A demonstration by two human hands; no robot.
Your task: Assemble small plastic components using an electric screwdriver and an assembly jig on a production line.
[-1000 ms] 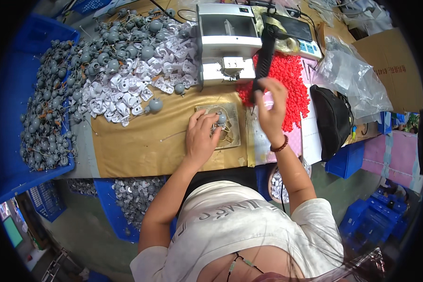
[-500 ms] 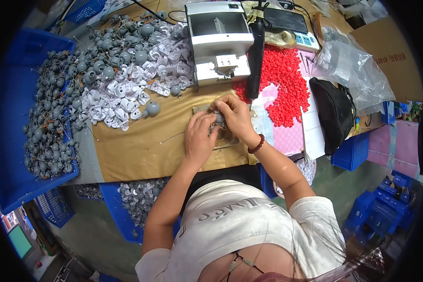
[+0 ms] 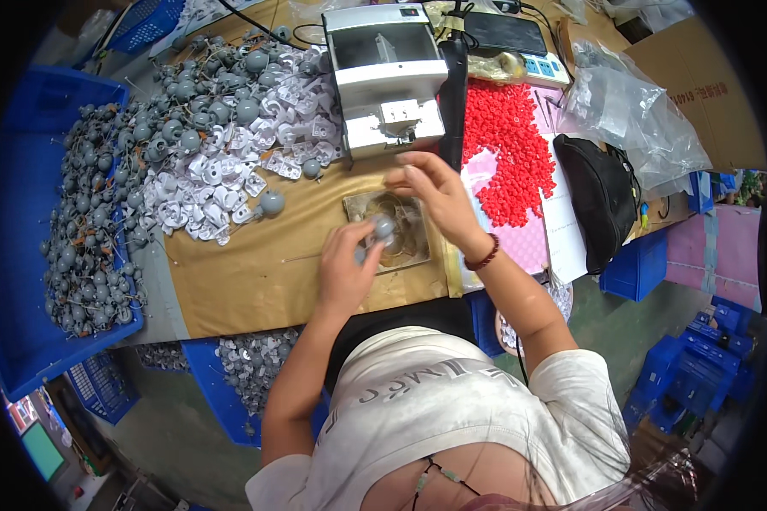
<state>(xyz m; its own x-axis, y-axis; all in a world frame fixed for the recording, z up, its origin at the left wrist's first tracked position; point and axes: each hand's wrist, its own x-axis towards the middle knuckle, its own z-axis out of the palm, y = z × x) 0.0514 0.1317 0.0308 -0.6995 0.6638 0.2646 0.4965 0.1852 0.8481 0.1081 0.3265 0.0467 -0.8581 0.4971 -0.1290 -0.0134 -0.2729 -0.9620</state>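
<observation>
My left hand (image 3: 349, 266) holds a small grey ball-shaped part (image 3: 384, 226) over a worn square pad (image 3: 405, 247) on the brown table (image 3: 239, 281). My right hand (image 3: 430, 194) hovers just above and right of it, fingers curled, close to the front of a white press machine (image 3: 388, 77); whether it pinches anything is hidden. A heap of red caps (image 3: 507, 145) lies right of my right hand. White plastic pieces (image 3: 222, 183) and grey ball parts (image 3: 179, 128) are piled to the left.
A blue tray (image 3: 17, 255) at the left holds several grey assembled parts (image 3: 89, 247). A black bag (image 3: 601, 200), clear plastic bags (image 3: 631, 119) and a cardboard box (image 3: 707, 77) lie at the right. Blue crates (image 3: 230, 392) stand under the table edge.
My right hand came down from the machine's black lever to the pad, then rose slightly toward the machine. My left hand has lifted a grey ball part off the pad.
</observation>
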